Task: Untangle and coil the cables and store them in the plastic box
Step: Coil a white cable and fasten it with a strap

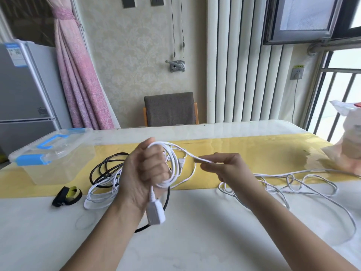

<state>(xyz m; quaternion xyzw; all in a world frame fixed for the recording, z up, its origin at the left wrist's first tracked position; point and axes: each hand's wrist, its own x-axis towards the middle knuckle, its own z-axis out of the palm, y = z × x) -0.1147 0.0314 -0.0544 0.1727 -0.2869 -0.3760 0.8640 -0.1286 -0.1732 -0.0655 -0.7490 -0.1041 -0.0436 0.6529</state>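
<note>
My left hand (145,171) grips a coil of white cable (173,169) looped around it above the table, and the cable's white socket end (155,211) hangs below my wrist. My right hand (228,167) pinches the same white cable just right of the coil. The rest of that cable (293,182) trails in loose loops over the table to the right. A black cable (101,169) and another white cable (97,196) lie tangled behind my left hand. The clear plastic box (56,153) with blue latches and handle stands shut at the left.
A black and yellow strap (67,195) lies in front of the box. A yellow runner (254,151) crosses the white table (195,241). A plastic bag (347,137) stands at the right edge. A chair (170,109) is behind the table.
</note>
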